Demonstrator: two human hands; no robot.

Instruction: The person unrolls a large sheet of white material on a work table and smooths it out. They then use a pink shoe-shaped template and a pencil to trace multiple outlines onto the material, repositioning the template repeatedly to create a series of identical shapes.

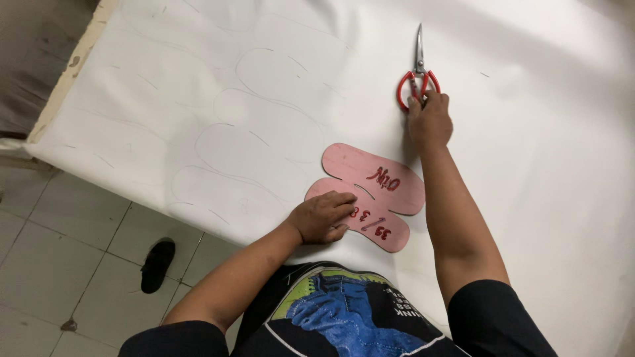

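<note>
Progress: outlines traced on white sheet (529,165), none cut; my left hand (322,217) flat on pink templates (374,192); my right hand (430,119) fingering red scissors (417,76), top centre, not lifted.

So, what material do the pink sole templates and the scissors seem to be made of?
The pink sole templates look like stiff card or thin board: flat, matte, clean-cut edges, marker writing on top. The scissors have shiny grey blades, likely steel, and glossy red handles, probably plastic or a coating. The right hand touches the handles.

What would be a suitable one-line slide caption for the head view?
Left hand presses pink sole templates on white sheet; right hand touches red-handled scissors.
</note>
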